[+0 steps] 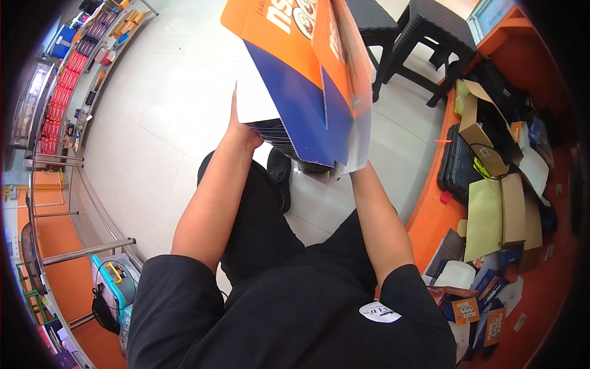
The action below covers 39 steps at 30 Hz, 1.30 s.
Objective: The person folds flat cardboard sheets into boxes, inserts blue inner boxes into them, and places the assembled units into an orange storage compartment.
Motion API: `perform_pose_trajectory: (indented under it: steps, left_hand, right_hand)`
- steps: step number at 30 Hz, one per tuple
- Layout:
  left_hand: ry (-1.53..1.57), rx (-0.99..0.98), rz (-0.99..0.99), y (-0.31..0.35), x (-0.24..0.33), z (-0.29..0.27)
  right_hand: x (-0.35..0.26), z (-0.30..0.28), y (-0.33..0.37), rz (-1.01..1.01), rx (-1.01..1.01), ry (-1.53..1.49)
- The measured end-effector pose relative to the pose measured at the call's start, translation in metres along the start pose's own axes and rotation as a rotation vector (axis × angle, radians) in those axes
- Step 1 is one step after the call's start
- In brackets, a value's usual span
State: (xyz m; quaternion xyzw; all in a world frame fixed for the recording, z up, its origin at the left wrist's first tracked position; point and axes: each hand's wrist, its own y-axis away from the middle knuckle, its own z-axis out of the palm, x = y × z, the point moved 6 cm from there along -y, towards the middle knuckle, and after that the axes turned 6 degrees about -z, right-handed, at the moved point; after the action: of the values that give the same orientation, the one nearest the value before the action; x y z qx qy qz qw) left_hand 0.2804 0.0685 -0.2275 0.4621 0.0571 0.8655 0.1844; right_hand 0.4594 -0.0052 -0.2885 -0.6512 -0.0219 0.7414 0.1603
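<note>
Two black woven-textured stools (pixel 433 31) stand on the pale tiled floor (pixel 153 80) beyond the person, the nearer one partly hidden by the load in hand. Along the right, an orange ledge (pixel 424 212) carries a black hard case (pixel 453 163), an open brown cardboard box (pixel 485 129) and a jumble of small orange-and-blue cartons (pixel 465 310). To the left, a curved shelf holds rows of red packs (pixel 58 117); a turquoise-edged container (pixel 114 280) sits lower down.

The stack of flattened cartons (pixel 301 104), orange and blue with white edges, is held up in front of the person, above the knees. Its long axis runs away from the body, tilted slightly left, and its far end passes out of view at the top. The left hand (pixel 246 133) supports its left side, fingers tucked out of sight, so their closure cannot be told; the right hand is hidden behind the near right corner, its fingers' state likewise unclear.
</note>
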Motion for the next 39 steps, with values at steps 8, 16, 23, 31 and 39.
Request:
perform_pose_trajectory:
  steps: [8, 16, 23, 31, 39]
  left_hand:
    - [-0.213, 0.023, 0.073, 0.023, 0.014, 0.029]
    - [-0.255, 0.006, 0.184, 0.011, 0.012, 0.039]
    - [-0.130, -0.145, 0.234, 0.007, -0.002, 0.072]
    - [-0.963, -0.030, 1.406, 0.066, 0.047, 0.083]
    - [-1.618, -0.707, 1.249, 0.093, 0.056, 0.129]
  right_hand:
    - [0.000, -0.006, -0.002, 0.010, -0.009, -0.090]
    - [-0.034, -0.025, -0.012, -0.016, -0.084, -0.253]
    - [-0.075, -0.036, -0.043, -0.080, -0.181, -0.287]
    - [-0.109, -0.040, -0.065, -0.131, -0.289, -0.286]
    - [-0.113, -0.021, -0.077, -0.141, -0.339, -0.303]
